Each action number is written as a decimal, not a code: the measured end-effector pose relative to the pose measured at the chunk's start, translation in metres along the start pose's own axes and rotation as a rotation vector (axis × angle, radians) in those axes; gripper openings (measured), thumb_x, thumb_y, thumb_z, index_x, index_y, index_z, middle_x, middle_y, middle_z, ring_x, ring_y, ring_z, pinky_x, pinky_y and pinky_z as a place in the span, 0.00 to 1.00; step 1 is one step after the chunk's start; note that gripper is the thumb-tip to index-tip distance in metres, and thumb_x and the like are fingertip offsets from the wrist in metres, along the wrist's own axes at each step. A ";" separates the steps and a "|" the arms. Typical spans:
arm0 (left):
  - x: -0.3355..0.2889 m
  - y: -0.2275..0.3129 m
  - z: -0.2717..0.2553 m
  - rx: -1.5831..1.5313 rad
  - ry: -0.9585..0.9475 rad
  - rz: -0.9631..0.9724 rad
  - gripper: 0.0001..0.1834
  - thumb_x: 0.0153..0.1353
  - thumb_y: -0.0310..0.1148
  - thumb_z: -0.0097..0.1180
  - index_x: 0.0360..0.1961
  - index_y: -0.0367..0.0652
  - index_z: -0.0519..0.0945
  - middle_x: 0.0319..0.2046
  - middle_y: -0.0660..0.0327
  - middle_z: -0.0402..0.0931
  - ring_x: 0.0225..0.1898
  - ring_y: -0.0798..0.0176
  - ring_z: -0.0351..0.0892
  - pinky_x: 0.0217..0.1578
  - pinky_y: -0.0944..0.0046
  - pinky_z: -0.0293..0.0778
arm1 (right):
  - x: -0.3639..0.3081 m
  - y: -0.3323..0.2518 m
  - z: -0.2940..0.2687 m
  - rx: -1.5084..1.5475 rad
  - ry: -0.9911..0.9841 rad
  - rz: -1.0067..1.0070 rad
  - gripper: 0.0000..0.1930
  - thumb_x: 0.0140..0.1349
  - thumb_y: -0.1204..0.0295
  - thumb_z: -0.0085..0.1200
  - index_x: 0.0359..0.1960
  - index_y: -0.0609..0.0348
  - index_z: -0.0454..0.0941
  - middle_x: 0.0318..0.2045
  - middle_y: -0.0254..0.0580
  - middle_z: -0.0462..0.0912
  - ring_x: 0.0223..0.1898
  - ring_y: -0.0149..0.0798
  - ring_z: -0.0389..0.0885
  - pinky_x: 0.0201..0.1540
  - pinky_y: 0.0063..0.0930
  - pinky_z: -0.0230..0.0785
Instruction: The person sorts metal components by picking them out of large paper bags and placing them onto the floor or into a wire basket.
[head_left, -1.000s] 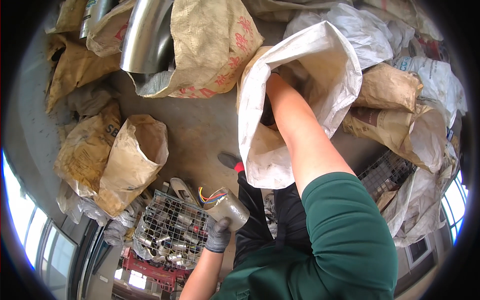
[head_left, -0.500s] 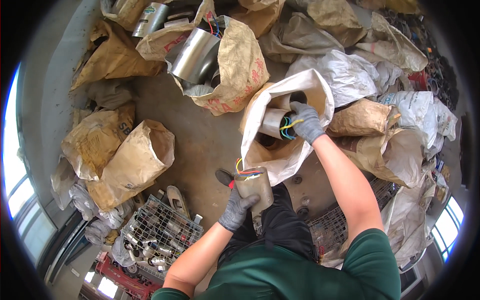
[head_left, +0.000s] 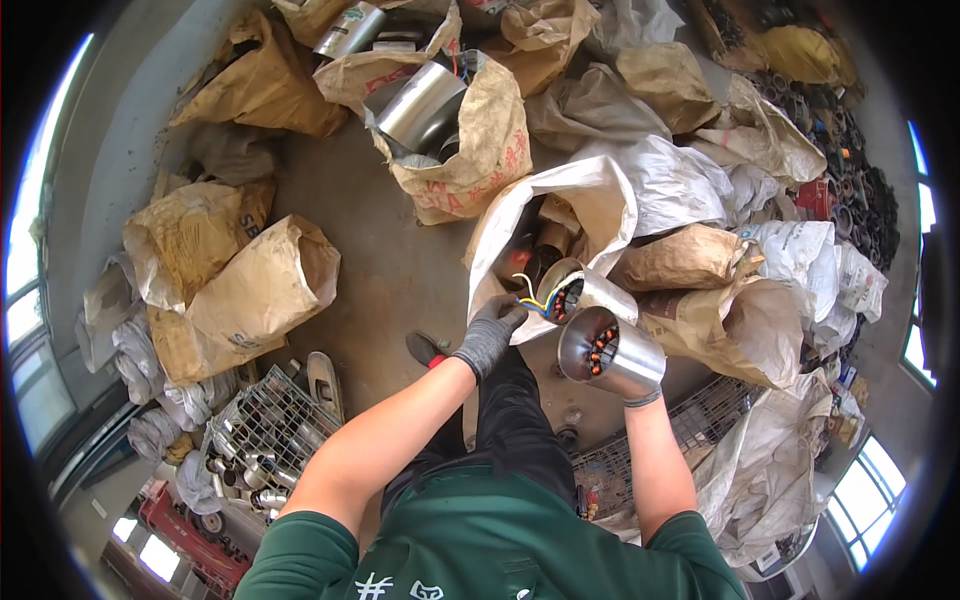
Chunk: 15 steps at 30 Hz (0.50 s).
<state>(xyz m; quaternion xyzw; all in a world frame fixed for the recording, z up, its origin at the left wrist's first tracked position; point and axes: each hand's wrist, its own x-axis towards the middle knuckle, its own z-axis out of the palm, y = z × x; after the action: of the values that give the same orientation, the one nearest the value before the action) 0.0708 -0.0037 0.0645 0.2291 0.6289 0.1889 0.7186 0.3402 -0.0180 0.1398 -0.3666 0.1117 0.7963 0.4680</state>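
My left hand (head_left: pixel 490 338), in a grey glove, is closed with its fingertips on the blue, yellow and white wires (head_left: pixel 534 301) of a motor housing. That silvery metal motor housing (head_left: pixel 608 296) lies tilted at the front right of the white-rimmed sack (head_left: pixel 482 262), dark parts with orange bits inside it. A second open-ended motor housing (head_left: pixel 638 362) is right beside it, nearer me, with similar orange bits inside. Behind this nearer housing my right hand (head_left: pixel 645 400) supports it from below; only the glove's cuff shows and its fingers are hidden.
Ahead stands a paper sack (head_left: pixel 470 180) with large metal cylinders in it. More brown sacks (head_left: pixel 270 285) lie at the left, and several others fill the right and back. A wire basket (head_left: pixel 255 425) of metal parts is at the lower left, another mesh basket (head_left: pixel 690 430) at the lower right.
My right hand has come out of the white-rimmed sack, and two housings are now at its front right. My left hand no longer holds the housing around its body and is at the wires.
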 end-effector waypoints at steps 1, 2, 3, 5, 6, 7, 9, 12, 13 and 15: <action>-0.021 0.012 -0.002 -0.075 -0.046 0.053 0.28 0.60 0.35 0.63 0.60 0.37 0.71 0.51 0.54 0.77 0.49 0.61 0.77 0.47 0.62 0.75 | -0.007 0.013 -0.035 -0.107 -0.089 -0.082 0.26 0.67 0.59 0.47 0.62 0.61 0.69 0.56 0.48 0.79 0.56 0.46 0.78 0.61 0.39 0.70; -0.041 0.013 -0.008 -0.128 -0.008 0.185 0.22 0.64 0.29 0.59 0.58 0.36 0.72 0.49 0.55 0.78 0.52 0.61 0.76 0.55 0.63 0.72 | -0.007 0.025 -0.031 0.019 -0.151 -0.041 0.23 0.67 0.59 0.47 0.60 0.57 0.72 0.56 0.45 0.80 0.57 0.44 0.78 0.61 0.40 0.70; -0.061 0.019 -0.015 -0.137 0.004 0.228 0.21 0.65 0.27 0.57 0.58 0.36 0.72 0.49 0.55 0.77 0.54 0.61 0.75 0.58 0.62 0.70 | -0.009 0.035 -0.026 0.143 -0.208 0.000 0.21 0.68 0.59 0.47 0.58 0.54 0.75 0.56 0.42 0.80 0.58 0.43 0.78 0.62 0.41 0.70; -0.104 0.025 -0.033 -0.205 0.052 0.306 0.22 0.64 0.29 0.59 0.57 0.36 0.72 0.50 0.56 0.76 0.53 0.62 0.75 0.57 0.62 0.70 | -0.014 0.058 0.007 0.276 -0.272 0.084 0.16 0.68 0.59 0.46 0.51 0.45 0.82 0.56 0.36 0.81 0.61 0.40 0.76 0.63 0.44 0.69; -0.125 0.030 -0.040 -0.156 0.106 0.383 0.22 0.63 0.29 0.60 0.57 0.36 0.72 0.50 0.56 0.76 0.53 0.62 0.75 0.57 0.61 0.70 | -0.017 0.068 0.014 0.203 -0.199 0.047 0.17 0.67 0.59 0.48 0.51 0.47 0.82 0.53 0.37 0.83 0.59 0.39 0.78 0.63 0.43 0.69; -0.146 0.035 -0.046 -0.106 0.161 0.460 0.23 0.62 0.29 0.61 0.57 0.37 0.72 0.50 0.55 0.76 0.52 0.62 0.75 0.57 0.61 0.70 | -0.019 0.076 0.023 0.251 -0.211 0.126 0.17 0.66 0.59 0.49 0.51 0.47 0.82 0.52 0.37 0.83 0.58 0.40 0.78 0.63 0.44 0.69; -0.182 0.039 -0.067 0.043 0.292 0.588 0.25 0.59 0.29 0.62 0.57 0.37 0.72 0.49 0.55 0.76 0.51 0.61 0.76 0.56 0.60 0.70 | -0.015 0.091 0.057 0.351 -0.235 0.295 0.17 0.65 0.59 0.50 0.51 0.47 0.82 0.50 0.38 0.84 0.56 0.40 0.79 0.63 0.44 0.68; -0.231 0.054 -0.094 0.297 0.493 0.785 0.27 0.53 0.26 0.63 0.56 0.39 0.72 0.48 0.52 0.75 0.49 0.51 0.77 0.51 0.55 0.72 | -0.008 0.119 0.040 0.521 -0.074 0.400 0.18 0.64 0.58 0.51 0.52 0.49 0.81 0.50 0.39 0.84 0.56 0.44 0.79 0.63 0.46 0.68; -0.244 0.056 -0.102 0.344 0.463 0.892 0.27 0.52 0.25 0.62 0.56 0.39 0.73 0.48 0.51 0.75 0.49 0.49 0.77 0.51 0.54 0.72 | -0.010 0.120 0.032 0.425 -0.089 0.474 0.19 0.63 0.57 0.52 0.52 0.50 0.81 0.51 0.39 0.83 0.57 0.46 0.78 0.63 0.48 0.68; -0.266 0.056 -0.128 0.463 0.436 1.110 0.27 0.51 0.24 0.62 0.55 0.40 0.73 0.48 0.51 0.75 0.49 0.46 0.76 0.50 0.52 0.73 | -0.009 0.139 0.083 0.497 -0.165 0.740 0.21 0.61 0.58 0.55 0.53 0.51 0.80 0.57 0.40 0.78 0.61 0.50 0.73 0.63 0.53 0.66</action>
<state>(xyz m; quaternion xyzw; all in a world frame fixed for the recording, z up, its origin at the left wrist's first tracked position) -0.0916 -0.0953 0.3003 0.6262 0.5729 0.4347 0.3012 0.1882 -0.0551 0.1817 -0.1140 0.3853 0.8856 0.2327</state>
